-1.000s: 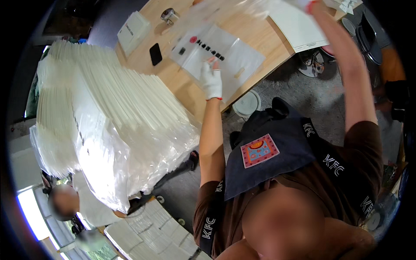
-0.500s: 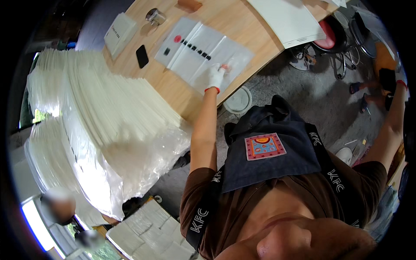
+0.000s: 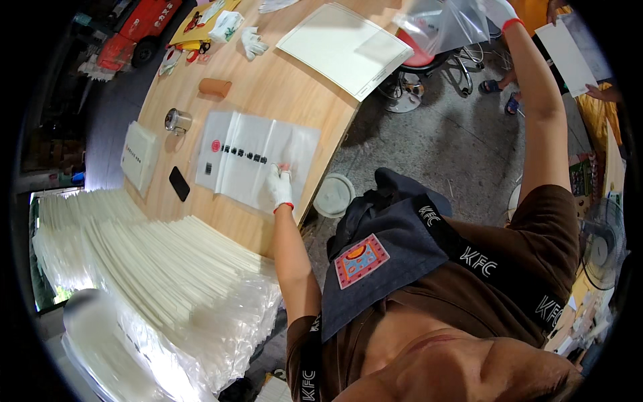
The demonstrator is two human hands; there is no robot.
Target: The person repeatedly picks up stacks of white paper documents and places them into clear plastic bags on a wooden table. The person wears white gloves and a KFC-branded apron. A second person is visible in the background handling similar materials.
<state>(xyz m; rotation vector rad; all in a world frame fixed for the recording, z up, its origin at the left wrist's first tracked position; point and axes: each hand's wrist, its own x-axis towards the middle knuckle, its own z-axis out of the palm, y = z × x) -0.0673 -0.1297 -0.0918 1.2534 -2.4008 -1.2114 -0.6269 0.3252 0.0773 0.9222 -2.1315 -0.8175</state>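
Note:
My left hand (image 3: 280, 187), in a white glove with a red cuff and bare fingertips, rests on flat clear plastic bags (image 3: 258, 137) with dark print and a red round mark. Its fingers are stretched out on the lower right part of the bags. At the upper right my right hand (image 3: 501, 12), also gloved, is closed on a clear plastic bag (image 3: 462, 30). That bag hangs out over the table's right edge, beside a large off-white sheet or stack of sheets (image 3: 341, 47). The right fingertips are partly cut off by the picture's edge.
On the wooden table (image 3: 261, 84) are a phone (image 3: 179, 183), a glass jar (image 3: 177, 120), a brown block (image 3: 215, 87), a loose glove (image 3: 253, 43) and a small packet stack (image 3: 139, 157). Tall bagged sheets (image 3: 167, 268) stand at left. Another person's hand (image 3: 596, 92) holds a white panel (image 3: 566, 57).
My right arm has swung forward from the far right, bringing a clear plastic bag into view. My left hand stays on the flat bags while the whole view has turned.

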